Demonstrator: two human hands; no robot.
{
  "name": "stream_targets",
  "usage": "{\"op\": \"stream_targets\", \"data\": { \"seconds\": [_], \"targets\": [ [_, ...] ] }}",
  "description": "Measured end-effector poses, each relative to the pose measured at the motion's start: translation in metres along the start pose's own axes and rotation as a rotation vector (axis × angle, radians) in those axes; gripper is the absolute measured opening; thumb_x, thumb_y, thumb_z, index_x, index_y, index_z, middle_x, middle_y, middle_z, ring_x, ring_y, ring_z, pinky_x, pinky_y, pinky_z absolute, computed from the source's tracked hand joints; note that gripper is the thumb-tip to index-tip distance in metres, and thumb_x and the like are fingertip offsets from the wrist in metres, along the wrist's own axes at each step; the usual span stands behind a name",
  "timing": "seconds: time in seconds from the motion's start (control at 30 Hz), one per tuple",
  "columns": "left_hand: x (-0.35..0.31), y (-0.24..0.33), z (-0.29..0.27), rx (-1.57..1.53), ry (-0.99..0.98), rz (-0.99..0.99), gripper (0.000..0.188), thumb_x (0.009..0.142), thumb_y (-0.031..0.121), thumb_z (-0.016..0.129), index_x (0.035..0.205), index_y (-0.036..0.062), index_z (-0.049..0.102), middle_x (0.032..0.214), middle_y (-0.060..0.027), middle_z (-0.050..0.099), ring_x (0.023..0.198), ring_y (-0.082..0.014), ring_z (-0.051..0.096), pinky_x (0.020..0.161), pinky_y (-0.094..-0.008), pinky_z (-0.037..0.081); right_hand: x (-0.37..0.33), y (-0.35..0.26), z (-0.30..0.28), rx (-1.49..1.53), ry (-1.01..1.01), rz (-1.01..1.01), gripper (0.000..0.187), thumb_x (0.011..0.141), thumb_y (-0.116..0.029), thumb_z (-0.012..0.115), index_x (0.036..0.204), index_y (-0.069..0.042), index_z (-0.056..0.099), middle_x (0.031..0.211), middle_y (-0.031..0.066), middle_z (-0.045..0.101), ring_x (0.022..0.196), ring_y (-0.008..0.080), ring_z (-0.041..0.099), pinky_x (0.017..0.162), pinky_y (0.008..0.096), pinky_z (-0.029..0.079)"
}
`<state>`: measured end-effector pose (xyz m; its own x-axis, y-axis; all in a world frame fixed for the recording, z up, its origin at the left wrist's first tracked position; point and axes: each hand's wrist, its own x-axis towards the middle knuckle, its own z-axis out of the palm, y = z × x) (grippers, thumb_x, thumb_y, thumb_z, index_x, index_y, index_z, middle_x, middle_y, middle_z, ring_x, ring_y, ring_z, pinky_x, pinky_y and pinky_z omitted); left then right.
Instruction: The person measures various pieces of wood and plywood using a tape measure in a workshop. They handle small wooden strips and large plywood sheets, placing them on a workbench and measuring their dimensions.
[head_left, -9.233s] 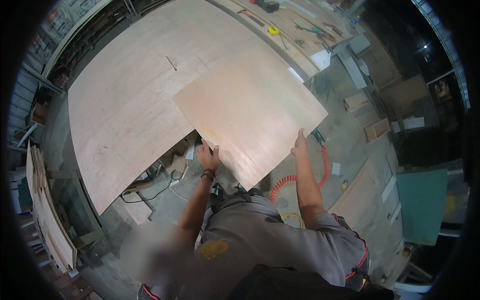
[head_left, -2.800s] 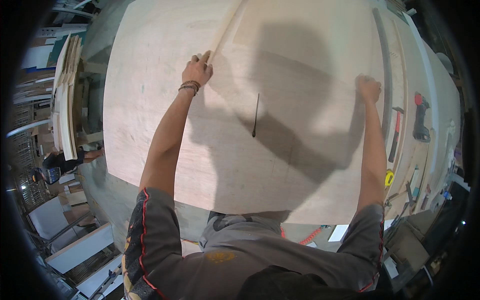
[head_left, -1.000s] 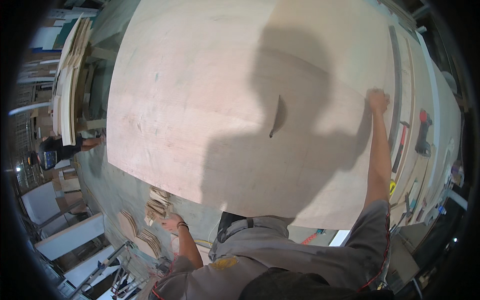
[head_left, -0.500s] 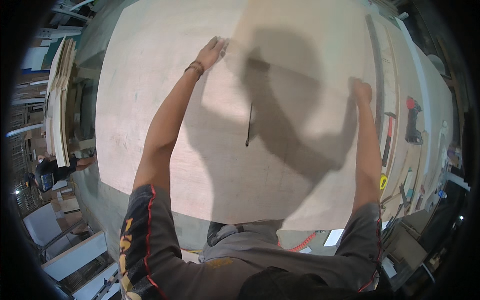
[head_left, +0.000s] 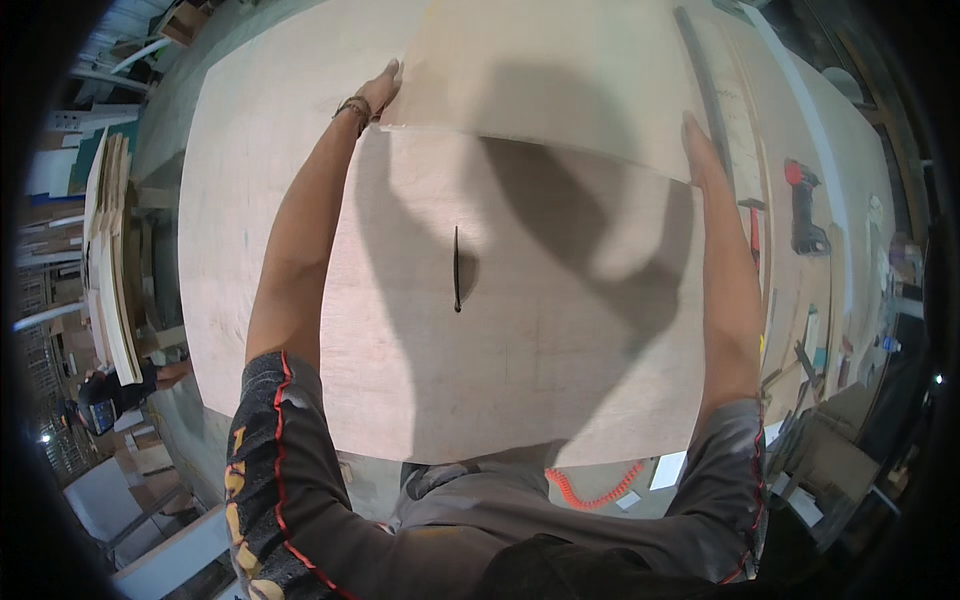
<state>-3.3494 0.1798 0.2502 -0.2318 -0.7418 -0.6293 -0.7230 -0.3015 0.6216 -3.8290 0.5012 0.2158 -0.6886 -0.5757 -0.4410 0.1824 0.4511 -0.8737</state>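
A pale plywood panel [head_left: 560, 110] lies over a larger plywood sheet [head_left: 300, 230], its near edge slanting down to the right. My left hand [head_left: 380, 88], with a bracelet at the wrist, is at the panel's left edge by the near left corner, thumb and fingers close together. On the opposite side, my right hand [head_left: 702, 155] holds the right edge near its corner. Both arms reach forward, and the undersides of the fingers are hidden. A thin dark stick-like thing [head_left: 457, 270] shows over the sheet between my arms; whether it lies or hangs I cannot tell.
To the right are a dark straight bar [head_left: 705, 85], a red and black cordless drill [head_left: 805, 205] and a red-handled tool [head_left: 755, 235]. Boards are stacked [head_left: 112, 260] at the left, where another person [head_left: 115, 390] is partly visible. A coiled orange hose [head_left: 595, 495] runs below the near edge.
The panel's near left corner has come toward me and leftward, so its near edge slants less. My left hand has moved left with it; my right hand has opened out from a fist along the edge.
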Motion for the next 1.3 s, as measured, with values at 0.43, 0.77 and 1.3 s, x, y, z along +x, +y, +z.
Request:
{"op": "stream_targets", "data": {
  "seconds": [0.43, 0.77, 1.3],
  "targets": [
    [-0.383, -0.073, 0.017, 0.018, 0.409, 0.406, 0.057, 0.098, 0.045, 0.056, 0.062, 0.0013, 0.049, 0.062, -0.0002, 0.043, 0.063, -0.0112, 0.037, 0.056, -0.0314, 0.035, -0.322, 0.045, -0.093, -0.563, 0.391, -0.059, 0.084, 0.090, -0.069, 0.044, 0.099, 0.011, 0.070, 0.101, 0.0330, 0.067, 0.105, 0.0466, 0.063, 0.093, 0.0471, 0.047],
    [-0.577, -0.243, 0.027, -0.057, 0.141, 0.965, 0.045, 0.100, 0.038, 0.056, 0.087, -0.0048, 0.061, 0.073, 0.0003, 0.053, 0.069, -0.0097, 0.044, 0.061, -0.0267, 0.037, -0.745, 0.256, -0.100, 0.167, 0.812, 0.169, 0.080, 0.092, -0.068, 0.043, 0.096, 0.007, 0.071, 0.089, 0.0239, 0.069, 0.090, 0.0326, 0.065, 0.088, 0.0409, 0.046],
    [-0.587, -0.230, 0.123, 0.854, -0.713, 1.137, 0.062, 0.090, 0.052, 0.064, 0.068, -0.0066, 0.062, 0.056, -0.0173, 0.051, 0.052, -0.0250, 0.045, 0.057, -0.0393, 0.043, -1.154, 0.328, 0.179, 0.302, 1.426, 1.118, 0.092, 0.084, -0.073, 0.050, 0.107, 0.015, 0.065, 0.108, 0.0355, 0.064, 0.109, 0.0439, 0.063, 0.092, 0.0479, 0.046]
  ]
}}
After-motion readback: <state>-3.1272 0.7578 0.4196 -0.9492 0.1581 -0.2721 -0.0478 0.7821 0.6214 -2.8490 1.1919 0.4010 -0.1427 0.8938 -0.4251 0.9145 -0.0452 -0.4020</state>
